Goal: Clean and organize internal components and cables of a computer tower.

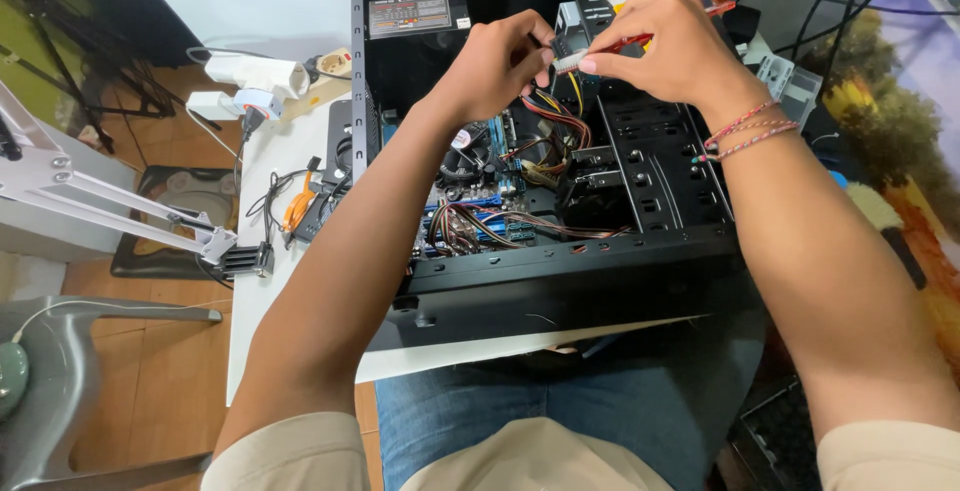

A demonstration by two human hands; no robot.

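Observation:
An open black computer case (560, 271) lies on its side on a white table (262, 151) in front of me. Both hands reach into its upper part. My left hand (495, 61) pinches a small white cable connector (566, 56) with coloured wires trailing down toward the motherboard (480, 211). My right hand (665, 46) meets it from the right, fingers closed on the same connector and a red cable (622, 43). Thread bracelets circle my right wrist. A power supply (415, 13) sits in the case's top left corner.
A white power strip (262, 73), loose cables and an orange-handled tool (296, 207) lie on the table left of the case. A white lamp arm (110, 206) and a grey chair (60, 381) stand at the left. More cables and a colourful picture (900, 131) are at the right.

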